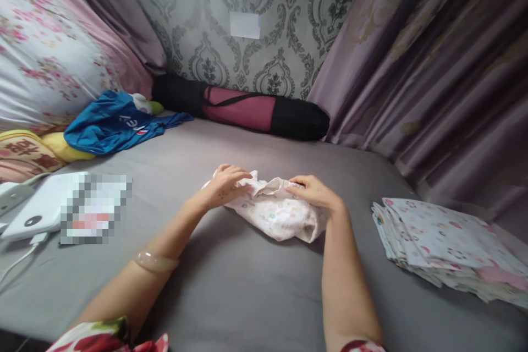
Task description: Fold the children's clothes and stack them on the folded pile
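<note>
Grey bed (243, 297) surface stretches from the near edge at 7 to 8 o'clock up to the black and red bag (241, 110) at 12. Mid-bed lies a crumpled white cloth (276, 214) with small pale prints, its lower right corner folded into a loop. The fingers of the left hand (229, 184) grasp its upper edge at 10 o'clock; those of the right hand (313, 191) pinch it at 1. A folded cloth stack (449, 242) bounds 4 o'clock, a curtain (371, 60) 2, a blue shirt (119, 129) 10, and a white power bank (45, 206) 9.
</note>
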Demonstrator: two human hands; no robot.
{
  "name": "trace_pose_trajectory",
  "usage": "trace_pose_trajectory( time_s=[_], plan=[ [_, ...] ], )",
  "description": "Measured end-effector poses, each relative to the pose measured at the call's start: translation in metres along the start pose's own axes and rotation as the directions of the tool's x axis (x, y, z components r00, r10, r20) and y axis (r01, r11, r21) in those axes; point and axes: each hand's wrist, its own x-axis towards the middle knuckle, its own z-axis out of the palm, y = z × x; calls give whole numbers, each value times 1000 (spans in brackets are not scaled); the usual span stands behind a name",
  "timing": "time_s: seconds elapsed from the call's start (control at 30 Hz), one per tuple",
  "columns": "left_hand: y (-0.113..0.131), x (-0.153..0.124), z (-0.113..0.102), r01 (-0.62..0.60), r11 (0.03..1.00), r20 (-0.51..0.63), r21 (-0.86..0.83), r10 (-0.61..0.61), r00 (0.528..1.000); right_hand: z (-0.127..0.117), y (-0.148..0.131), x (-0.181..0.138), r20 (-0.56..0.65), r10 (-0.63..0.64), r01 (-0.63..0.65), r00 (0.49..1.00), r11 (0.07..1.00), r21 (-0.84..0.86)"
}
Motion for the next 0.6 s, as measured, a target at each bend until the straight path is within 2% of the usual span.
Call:
trace_pose_trajectory(
  time_s=[0.07,0.13,0.37,0.6],
  plan=[
    [3,0,2,-10,999,95,-44,15,995,-1,0,0,-5,0,0,1000,1000,-1],
    [2,-1,5,15,997,133,-72,-6,991,-1,0,-1,-4,-4,4,1000,1000,3],
    [-20,-7,10,113,963,82,-244,-96,992,-5,-3,-5,22,-49,48,999,998,44],
    [-24,-6,8,181,939,36,-294,-178,983,-2,-9,-7,6,-81,81,997,996,22]
  ],
)
